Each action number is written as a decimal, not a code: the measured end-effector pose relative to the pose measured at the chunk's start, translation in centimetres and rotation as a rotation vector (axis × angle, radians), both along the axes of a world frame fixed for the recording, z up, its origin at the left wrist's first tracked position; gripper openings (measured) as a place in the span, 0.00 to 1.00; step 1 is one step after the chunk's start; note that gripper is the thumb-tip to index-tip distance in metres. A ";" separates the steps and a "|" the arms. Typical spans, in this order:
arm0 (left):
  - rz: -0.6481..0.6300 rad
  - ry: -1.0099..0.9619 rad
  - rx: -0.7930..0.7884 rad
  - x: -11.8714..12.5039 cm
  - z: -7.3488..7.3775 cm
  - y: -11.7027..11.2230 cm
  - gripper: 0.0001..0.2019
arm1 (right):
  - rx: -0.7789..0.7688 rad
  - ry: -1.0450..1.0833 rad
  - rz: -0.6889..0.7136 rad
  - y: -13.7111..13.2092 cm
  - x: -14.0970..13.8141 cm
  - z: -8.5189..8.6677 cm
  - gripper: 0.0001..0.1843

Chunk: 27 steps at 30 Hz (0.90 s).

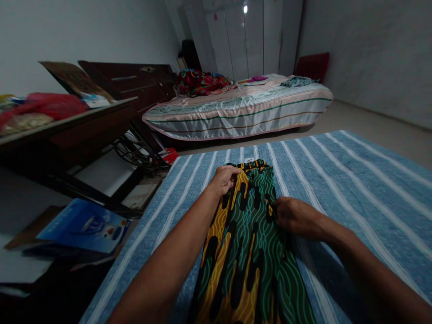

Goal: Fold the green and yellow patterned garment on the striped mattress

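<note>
Long patterned pants (245, 234) in green, yellow and black lie lengthwise on a blue-and-white striped bedspread, with the waistband at the far end and a small tag there. My left hand (225, 178) is closed in a pinch at the left edge, just below the waistband. Lower down on the opposite edge, my right hand (290, 217) has its fingers curled round the cloth. The near end of the pants runs out of the bottom of the view.
The striped bedspread (337, 180) extends to both sides. A second bed (236, 117) stands beyond a strip of floor. At left are a wooden table (97, 117) with a red plastic bag (56, 105) on it and a blue box (84, 227) below.
</note>
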State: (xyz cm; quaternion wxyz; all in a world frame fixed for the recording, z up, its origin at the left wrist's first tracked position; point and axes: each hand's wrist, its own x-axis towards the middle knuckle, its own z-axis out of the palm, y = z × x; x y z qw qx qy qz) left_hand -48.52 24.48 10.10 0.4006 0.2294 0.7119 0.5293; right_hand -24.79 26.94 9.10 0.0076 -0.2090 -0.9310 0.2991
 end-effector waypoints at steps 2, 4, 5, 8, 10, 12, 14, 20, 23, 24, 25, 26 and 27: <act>-0.003 0.011 -0.027 0.2 -0.3 0.3 0.10 | 0.018 -0.019 -0.007 0.0 -0.1 0.0 0.08; -0.008 0.032 -0.069 0.5 -0.6 0.4 0.11 | 0.043 -0.054 -0.005 -0.1 -0.2 0.0 0.07; -0.010 0.047 -0.085 0.6 -0.7 0.4 0.12 | 0.056 -0.061 -0.001 -0.2 -0.2 0.0 0.07; -0.022 0.103 -0.106 0.8 -0.7 0.5 0.10 | 0.089 -0.051 0.003 -0.4 -0.3 -0.1 0.07; -0.021 0.160 -0.119 1.0 -0.5 0.7 0.10 | 0.107 -0.044 -0.002 -0.4 -0.4 -0.2 0.07; -0.019 0.224 -0.135 1.1 -0.4 1.0 0.10 | 0.118 -0.056 -0.004 -0.4 -0.4 -0.3 0.06; -0.022 0.279 -0.148 1.1 -0.5 1.2 0.10 | 0.119 -0.064 -0.004 -0.4 -0.4 -0.4 0.05; 0.003 0.367 -0.131 0.2 -0.9 -0.1 0.08 | 0.123 -0.037 0.013 -0.4 -0.5 -0.3 0.06; 0.001 0.334 -0.105 -0.7 -1.0 -1.2 0.05 | 0.121 -0.050 -0.003 -0.5 -0.5 -0.4 0.07; -0.003 0.313 -0.094 -1.0 -1.0 -1.4 0.04 | 0.126 -0.056 -0.005 -0.5 -0.6 -0.5 0.06; -0.008 0.288 -0.080 -1.2 -1.0 -1.6 0.03 | 0.130 -0.060 -0.003 -0.5 -0.6 -0.5 0.06; -0.014 0.260 -0.063 -1.4 -1.0 -1.7 0.03 | 0.133 -0.061 0.002 -0.5 -0.6 -0.6 0.07; -0.020 0.229 -0.044 -1.5 -1.0 -1.7 0.02 | 0.134 -0.060 0.008 -0.5 -0.6 -0.6 0.07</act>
